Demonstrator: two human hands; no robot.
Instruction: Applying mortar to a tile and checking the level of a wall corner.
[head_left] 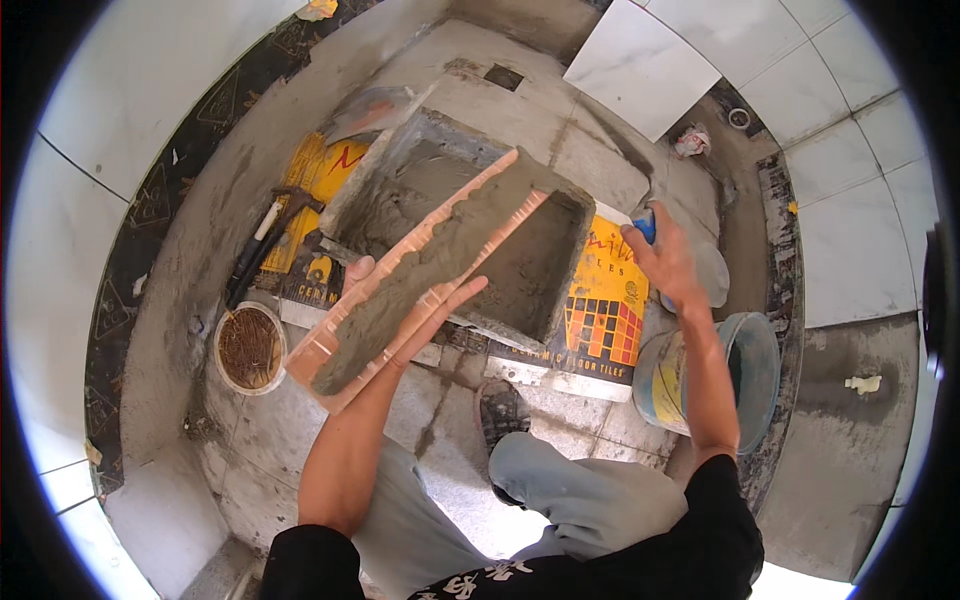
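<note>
My left hand (425, 320) is closed around a long narrow tile strip (318, 350), thumb at one edge and fingers at the other. Wet grey mortar (430, 250) coats its upper face, leaving reddish ribbed edges bare. The strip is tilted over a square mortar tub (572, 290), which holds more grey mortar. To the right of the tub, my right hand (665, 255) grips the blue handle of a trowel (645, 226); its grey blade blends into the floor beyond.
Yellow-and-black tile cartons (605, 315) lie by the tub. A hammer (290, 205) rests at left, above a round container of brown bristly material (250, 350). A bucket (760, 370) stands at right. A white tile (640, 65) leans at the far wall.
</note>
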